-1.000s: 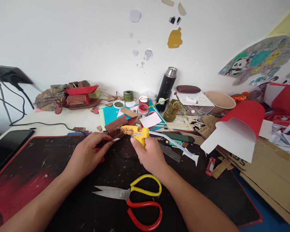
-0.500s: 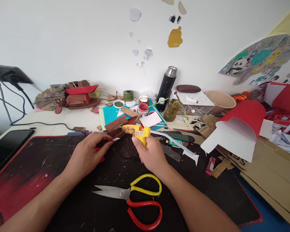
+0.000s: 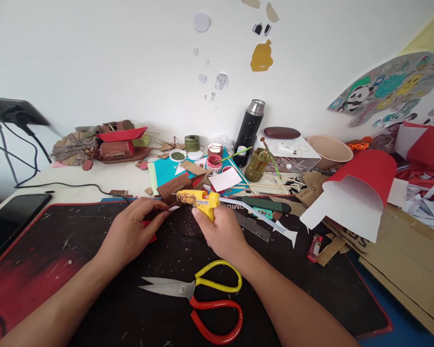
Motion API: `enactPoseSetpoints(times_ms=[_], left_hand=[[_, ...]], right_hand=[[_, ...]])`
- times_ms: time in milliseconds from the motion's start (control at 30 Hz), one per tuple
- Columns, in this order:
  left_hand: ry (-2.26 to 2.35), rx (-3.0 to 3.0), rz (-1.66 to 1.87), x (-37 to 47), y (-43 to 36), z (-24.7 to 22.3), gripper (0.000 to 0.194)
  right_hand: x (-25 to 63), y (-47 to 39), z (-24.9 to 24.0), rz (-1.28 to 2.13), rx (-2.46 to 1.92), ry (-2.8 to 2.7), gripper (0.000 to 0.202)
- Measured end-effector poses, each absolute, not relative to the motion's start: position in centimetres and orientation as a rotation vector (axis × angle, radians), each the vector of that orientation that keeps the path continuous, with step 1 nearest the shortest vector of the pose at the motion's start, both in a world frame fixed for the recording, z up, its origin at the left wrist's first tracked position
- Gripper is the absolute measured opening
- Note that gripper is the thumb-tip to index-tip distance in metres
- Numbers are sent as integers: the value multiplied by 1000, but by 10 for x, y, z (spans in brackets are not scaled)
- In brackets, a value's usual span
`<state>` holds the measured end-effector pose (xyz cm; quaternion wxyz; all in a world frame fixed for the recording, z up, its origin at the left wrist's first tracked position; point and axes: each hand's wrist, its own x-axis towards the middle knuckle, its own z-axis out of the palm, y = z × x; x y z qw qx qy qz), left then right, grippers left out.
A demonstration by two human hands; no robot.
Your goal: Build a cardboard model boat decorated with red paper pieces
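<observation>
Pointing leftward, glue gun [image 3: 198, 198]: yellow body, the front half mottled with brown crust, a small printed label on its side; a long translucent glue stick [image 3: 253, 212] runs out of the back and slopes down to the right. It is over the far part of the black mat [image 3: 159, 250], its nozzle close to the brown piece; whether the two touch cannot be told.

Brown piece [image 3: 175, 187]: reddish brown, streaked like wood, set at a slant by the mat's far edge, just beyond the left fingertips.

Right hand [image 3: 224, 229]: closed around the gun's handle, thumb laid along the near side.

Left hand [image 3: 139, 221]: fingers bent, thumb and forefinger almost meeting at a small white slip [image 3: 174, 208] beside the brown piece; whether they pinch it or only touch it cannot be told. A red piece [image 3: 150, 224] shows partly from under this hand.

Scissors [image 3: 188, 290]: lying on the mat between the forearms, blades slightly parted and aimed left, one handle loop yellow, the other red.

Back of the bench [image 3: 68, 176]: brown model boats [image 3: 119, 152] on the left, a red paint pot [image 3: 214, 164] on a blue sheet [image 3: 165, 171], and a black flask [image 3: 248, 127] by the wall.

Right side: a curved red-and-white sheet [image 3: 361, 178], with a lighter [image 3: 314, 249] near it.
</observation>
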<state>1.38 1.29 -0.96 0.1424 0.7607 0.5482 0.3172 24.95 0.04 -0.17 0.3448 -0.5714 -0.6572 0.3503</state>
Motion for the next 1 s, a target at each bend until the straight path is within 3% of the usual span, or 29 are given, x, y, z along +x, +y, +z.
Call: enactPoseSetpoints(times_ms=[167, 467, 633, 767, 1000], left_hand=[[1571, 2186, 933, 14, 13, -9, 42], [1468, 2142, 941, 15, 12, -8, 38], [1643, 1825, 1180, 0, 9, 14, 31], [1894, 1464, 1343, -10, 1, 40, 37], [1583, 1470, 1193, 2, -15, 46, 43]], right_hand=[[251, -2, -3, 1000, -1489, -1667, 46], [261, -3, -5, 1587, -1109, -1298, 59], [265, -7, -2, 1710, -1003, -1141, 69], [269, -16, -4, 1797, -1022, -1239, 74], [262, -30, 2, 2052, -1115, -1546, 72]])
